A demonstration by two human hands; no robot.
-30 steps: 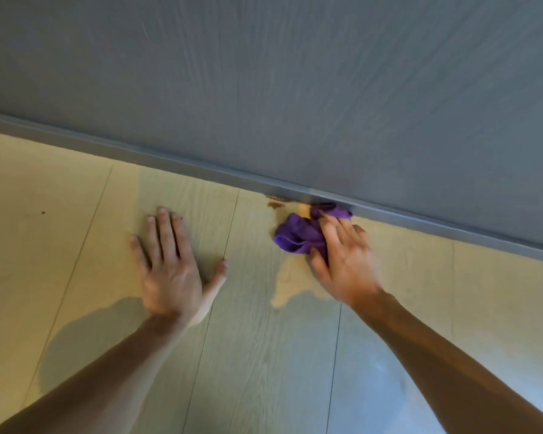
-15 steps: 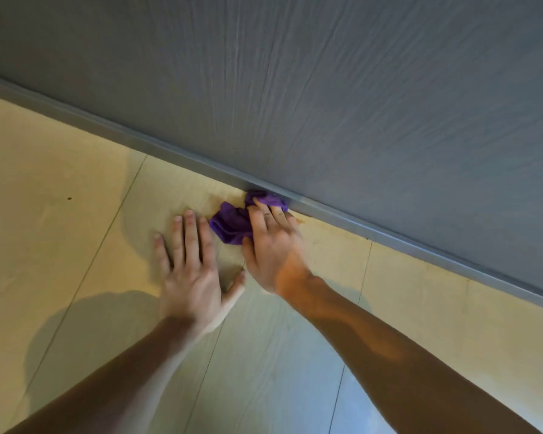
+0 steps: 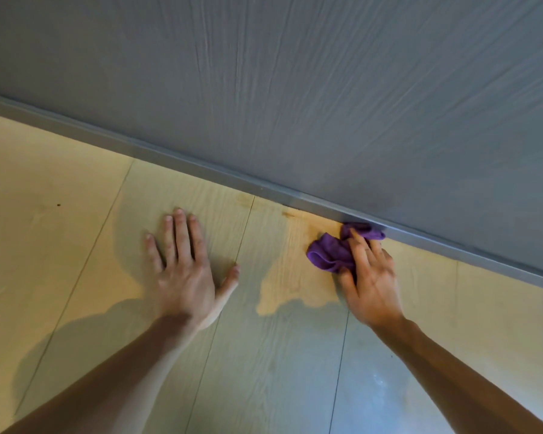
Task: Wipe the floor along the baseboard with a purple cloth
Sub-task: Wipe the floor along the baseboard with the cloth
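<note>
Right hand (image 3: 370,277) presses crumpled purple cloth (image 3: 333,250) onto floor (image 3: 76,245), touching grey baseboard (image 3: 201,167). Left hand (image 3: 185,270) flat on floor.

A grey wood-grain wall (image 3: 295,89) met a grey baseboard (image 3: 201,166) running diagonally. Pale wood-plank floor (image 3: 44,198) lay below, warmly lit, crossed by soft shadows.

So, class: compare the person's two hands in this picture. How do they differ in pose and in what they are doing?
The left hand lies flat and empty, fingers spread; the right hand presses on the bunched purple cloth. The left hand is away from the baseboard; the right hand's cloth touches it. Both rest palm down on the wooden floor.
</note>
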